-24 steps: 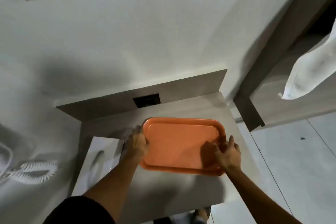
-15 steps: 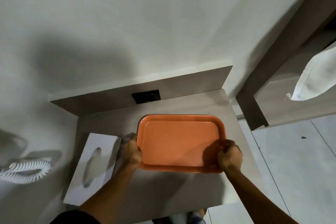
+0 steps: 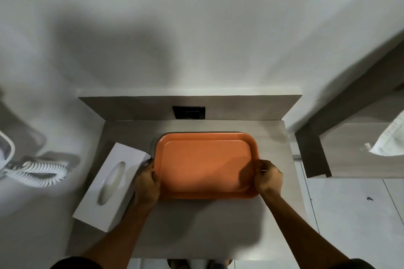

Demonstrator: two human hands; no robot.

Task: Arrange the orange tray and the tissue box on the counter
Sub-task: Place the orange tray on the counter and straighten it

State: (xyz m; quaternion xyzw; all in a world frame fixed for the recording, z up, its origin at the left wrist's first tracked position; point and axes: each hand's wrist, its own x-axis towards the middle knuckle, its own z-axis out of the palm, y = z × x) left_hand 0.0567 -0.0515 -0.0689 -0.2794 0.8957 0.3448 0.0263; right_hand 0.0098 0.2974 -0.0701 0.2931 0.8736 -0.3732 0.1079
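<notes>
At 9 o'clock, off the counter's left side, a white coiled cord (image 3: 36,171) lies against the wall. The counter (image 3: 196,225) fills the middle of the view, a grey wood-grain slab with a low back panel at 12 o'clock that carries a dark socket plate (image 3: 189,112).

On the counter's left part, at about 8 o'clock, lies the box (image 3: 111,183), white, flat on its base, its oval slot up, and turned at a slant so its far corner points toward the tray. That corner sits just beside the tray's left rim; whether they touch cannot be told.

The left hand (image 3: 146,185) is curled over the tray's left rim near its near corner, thumb on top of the rim, the back of the hand close against the box's right side. The tray (image 3: 206,165), orange and bare inside, rests flat at the centre of the counter, its long sides parallel with the back panel and its far edge short of the panel. The right hand (image 3: 267,178) grips the tray's right rim near the near corner, fingers bent over the edge, casting a shadow on the tray floor.

At 3 o'clock, past the counter's right edge, a wooden frame (image 3: 317,153) stands over a tiled floor (image 3: 349,214), with a white cloth (image 3: 391,140) hanging at the picture's edge.
</notes>
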